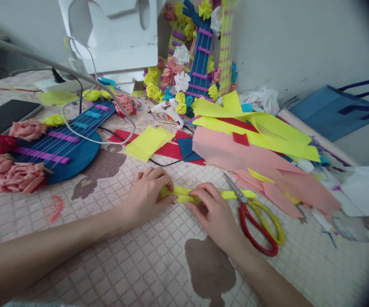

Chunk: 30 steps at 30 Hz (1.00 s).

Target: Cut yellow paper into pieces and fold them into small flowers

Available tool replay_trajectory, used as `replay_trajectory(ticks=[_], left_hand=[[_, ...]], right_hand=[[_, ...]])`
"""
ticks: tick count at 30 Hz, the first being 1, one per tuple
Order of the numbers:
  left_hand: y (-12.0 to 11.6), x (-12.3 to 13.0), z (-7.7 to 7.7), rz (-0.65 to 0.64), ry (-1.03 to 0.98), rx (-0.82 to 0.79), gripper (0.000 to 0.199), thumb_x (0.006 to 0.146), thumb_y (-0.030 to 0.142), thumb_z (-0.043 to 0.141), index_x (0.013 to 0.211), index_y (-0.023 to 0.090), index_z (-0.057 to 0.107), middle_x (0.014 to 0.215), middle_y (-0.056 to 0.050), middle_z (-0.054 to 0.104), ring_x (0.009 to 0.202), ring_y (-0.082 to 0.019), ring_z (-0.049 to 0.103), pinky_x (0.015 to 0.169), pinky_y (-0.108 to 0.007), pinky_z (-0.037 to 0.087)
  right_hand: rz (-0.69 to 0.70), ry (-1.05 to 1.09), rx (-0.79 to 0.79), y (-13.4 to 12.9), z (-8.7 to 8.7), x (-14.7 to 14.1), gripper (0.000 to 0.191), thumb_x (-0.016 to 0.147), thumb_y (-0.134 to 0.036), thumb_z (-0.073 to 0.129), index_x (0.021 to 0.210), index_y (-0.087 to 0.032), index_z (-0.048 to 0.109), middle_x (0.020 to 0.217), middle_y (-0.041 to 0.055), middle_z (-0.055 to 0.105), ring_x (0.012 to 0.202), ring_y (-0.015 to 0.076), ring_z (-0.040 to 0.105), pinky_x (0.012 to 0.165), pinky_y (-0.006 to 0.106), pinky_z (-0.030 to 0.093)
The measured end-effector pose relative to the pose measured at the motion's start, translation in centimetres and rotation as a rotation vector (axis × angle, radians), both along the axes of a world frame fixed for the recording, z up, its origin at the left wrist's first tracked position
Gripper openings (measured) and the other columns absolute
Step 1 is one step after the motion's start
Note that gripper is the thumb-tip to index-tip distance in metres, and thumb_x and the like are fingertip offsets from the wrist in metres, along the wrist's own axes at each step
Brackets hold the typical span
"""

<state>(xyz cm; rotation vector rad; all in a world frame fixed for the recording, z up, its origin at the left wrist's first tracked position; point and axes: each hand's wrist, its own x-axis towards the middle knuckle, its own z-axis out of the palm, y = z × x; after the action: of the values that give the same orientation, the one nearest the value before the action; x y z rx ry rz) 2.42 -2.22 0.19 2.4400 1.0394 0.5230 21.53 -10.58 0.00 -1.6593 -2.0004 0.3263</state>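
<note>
A narrow folded yellow strip is stretched between my two hands, low over the quilted cloth. My left hand pinches its left end between thumb and fingers. The fingers of my right hand are closed on the strip further right. Another yellow strip shows to the right of my right hand, running toward the scissors. The scissors, with red and yellow handles, lie with blades slightly apart beside my right hand. Yellow squares rest beyond my hands, on red strips.
A blue guitar shape with paper roses stands at left near a black phone. A white glue gun, pink sheets and yellow sheets lie beyond my hands. A white cable loops at left. Decorated guitar shapes lean at the wall.
</note>
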Motion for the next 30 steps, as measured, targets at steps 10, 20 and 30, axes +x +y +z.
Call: replay_trajectory(ticks=[10,20,30], left_hand=[[-0.1,0.1,-0.2,0.014,-0.008,0.012,0.005,0.079,0.017,0.057,0.082,0.021,0.06,0.093,-0.002,0.058,0.093,-0.022,0.05,0.077,-0.037,0.033],[0.3,-0.4,-0.3,-0.055,-0.089,-0.05,0.004,0.081,0.023,0.06,0.084,0.022,0.063,0.099,-0.002,0.059,0.098,-0.022,0.051,0.083,-0.039,0.034],[0.0,-0.6,-0.1,-0.053,-0.087,-0.022,0.005,0.081,0.017,0.058,0.084,0.02,0.059,0.096,-0.002,0.06,0.096,-0.022,0.052,0.082,-0.039,0.035]], right_hand=[[-0.056,-0.018,0.01,0.2,-0.3,-0.6,0.012,0.087,-0.01,0.047,0.09,-0.02,0.052,0.094,0.0061,0.054,0.083,0.0188,0.057,0.073,0.033,0.049],[0.142,-0.115,0.112,0.2,0.0,0.8,0.01,0.087,-0.016,0.055,0.095,-0.018,0.06,0.1,0.0076,0.062,0.091,0.0206,0.057,0.079,0.035,0.051],[0.12,-0.131,0.137,0.2,0.0,0.8,0.017,0.091,-0.016,0.046,0.103,-0.02,0.058,0.1,0.0085,0.063,0.093,0.021,0.058,0.079,0.035,0.051]])
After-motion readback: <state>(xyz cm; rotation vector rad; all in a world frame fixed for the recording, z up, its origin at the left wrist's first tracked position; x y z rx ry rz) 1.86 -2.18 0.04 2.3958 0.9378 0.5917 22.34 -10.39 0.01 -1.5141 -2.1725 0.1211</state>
